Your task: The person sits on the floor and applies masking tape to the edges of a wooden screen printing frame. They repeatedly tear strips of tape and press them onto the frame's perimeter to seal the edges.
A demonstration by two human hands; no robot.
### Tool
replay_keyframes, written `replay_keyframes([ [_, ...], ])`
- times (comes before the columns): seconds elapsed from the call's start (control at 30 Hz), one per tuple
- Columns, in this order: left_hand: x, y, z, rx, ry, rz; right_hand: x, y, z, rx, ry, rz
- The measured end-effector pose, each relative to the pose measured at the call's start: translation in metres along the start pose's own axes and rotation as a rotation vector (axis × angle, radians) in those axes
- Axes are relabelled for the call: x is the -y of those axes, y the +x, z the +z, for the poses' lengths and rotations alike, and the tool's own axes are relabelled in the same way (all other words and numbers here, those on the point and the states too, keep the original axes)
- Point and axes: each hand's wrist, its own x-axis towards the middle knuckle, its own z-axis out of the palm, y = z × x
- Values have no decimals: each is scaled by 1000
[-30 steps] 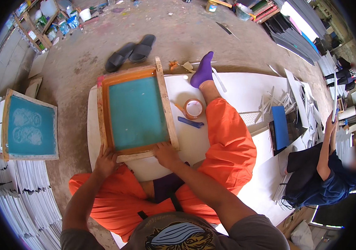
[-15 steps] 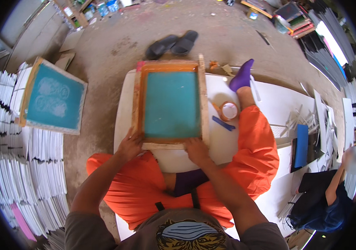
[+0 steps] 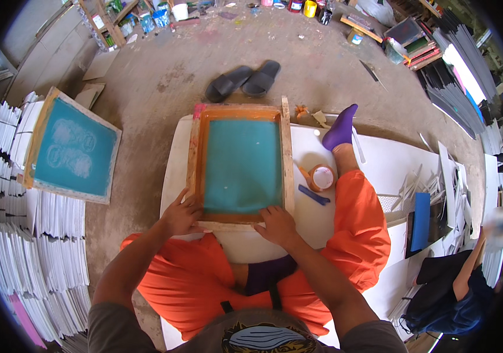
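Item 1: screen [image 3: 243, 167], teal mesh, wooden frame w/ brown inner border; lies on the white counter [image 3: 312, 223] in front of you, near edge toward your lap.

Item 2: your L hand [image 3: 182, 215], at the near L corner of the screen, fingers bent over the wood; can't tell if grip is firm.

Item 3: your R hand [image 3: 276, 226], on the near edge toward the R corner, fingers laid on the wood; grip likewise can't tell.

Item 4: brown tape roll [image 3: 315, 185], R of the screen, near your R shin.

Item 5: blue tool [image 3: 313, 195], thin, just below the roll, apart from both hands.

Item 6: second screen [image 3: 76, 147], teal w/ pale shoe-sole shapes, tilted by white stacks [image 3: 57, 235], far L.

Item 7: pr. dark slippers [image 3: 228, 84], on floor [image 3: 163, 70] beyond the counter.

Item 8: white scraps [image 3: 419, 188] & blue slab [image 3: 420, 220], to R.

Item 9: co-worker [image 3: 460, 294], dark clothes, far R.
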Motion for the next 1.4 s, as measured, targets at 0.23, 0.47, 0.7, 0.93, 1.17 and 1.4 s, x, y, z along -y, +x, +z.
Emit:
replay_keyframes([
  [0.23,54,73,7,-270,-4,-442,-60,102,-60,-267,-95,34],
  [0.47,152,165,13,-343,120,-566,-121,233,-114,-352,-275,35],
  [0.7,222,232,29,-261,199,-478,-156,323,-119,-98,-425,-32],
  [0.93,253,250,42,-142,55,-426,-168,333,-109,-193,-555,-120],
  [1.17,273,246,34,-265,-222,-398,-177,336,-125,-205,-266,-131],
  [1.4,281,245,42,-265,-262,-389,-177,349,-138,-38,-249,-118],
])
